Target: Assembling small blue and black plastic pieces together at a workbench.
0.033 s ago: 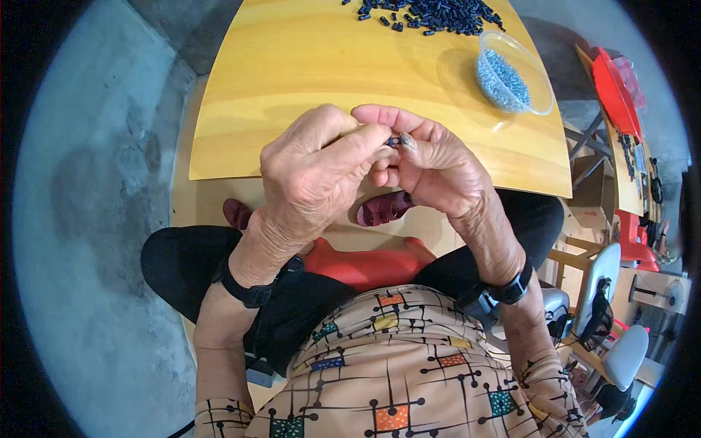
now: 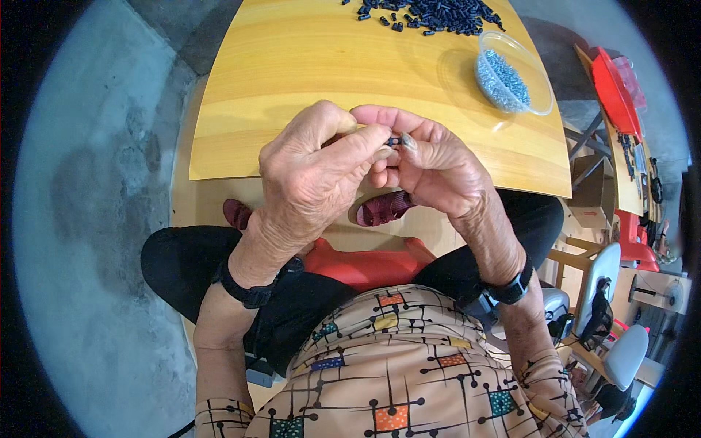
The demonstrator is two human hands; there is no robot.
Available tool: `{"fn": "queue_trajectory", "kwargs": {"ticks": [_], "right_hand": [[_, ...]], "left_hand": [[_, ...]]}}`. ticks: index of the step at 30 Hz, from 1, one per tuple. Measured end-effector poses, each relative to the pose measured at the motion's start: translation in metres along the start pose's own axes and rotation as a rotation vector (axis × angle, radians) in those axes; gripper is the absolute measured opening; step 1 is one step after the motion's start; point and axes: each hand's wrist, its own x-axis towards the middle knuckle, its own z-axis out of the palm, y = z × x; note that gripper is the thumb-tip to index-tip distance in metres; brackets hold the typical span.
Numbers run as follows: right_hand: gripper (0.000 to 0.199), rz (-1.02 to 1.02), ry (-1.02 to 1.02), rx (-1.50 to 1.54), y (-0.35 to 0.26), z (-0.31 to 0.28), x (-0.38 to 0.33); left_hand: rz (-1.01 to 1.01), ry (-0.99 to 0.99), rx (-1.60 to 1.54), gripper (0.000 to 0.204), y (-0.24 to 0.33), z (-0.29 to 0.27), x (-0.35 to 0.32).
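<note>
Yellow wooden tabletop (image 2: 307, 66) carries a clear plastic bowl (image 2: 537, 69) of small bluish pieces at its right edge, beside a heap of dark parts (image 2: 438, 13). Above the near edge, the left hand (image 2: 314, 175) and right hand (image 2: 431, 164) meet, fingertips pinching one small dark part (image 2: 394, 140) between them.

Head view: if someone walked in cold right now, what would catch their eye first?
First, the left hand and right hand pressed together over the near edge of the yellow table, pinching a small dark part between the fingertips. Next, the pile of dark parts at the table's far edge, with a clear bowl of small bluish pieces to its right.
</note>
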Motion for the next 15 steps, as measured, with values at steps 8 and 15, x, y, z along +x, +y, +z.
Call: {"fn": "queue_trajectory", "kwargs": {"ticks": [8, 15], "right_hand": [[0.047, -0.038, 0.017, -0.059, 0.0028, -0.0023, 0.0023], [0.045, -0.083, 0.115, -0.103, 0.0032, 0.0064, 0.001]], "left_hand": [[-0.029, -0.026, 0.042, 0.031, -0.0016, -0.0002, 0.001], [0.024, -0.069, 0.087, 0.028, -0.0016, -0.0022, 0.0037]]}}
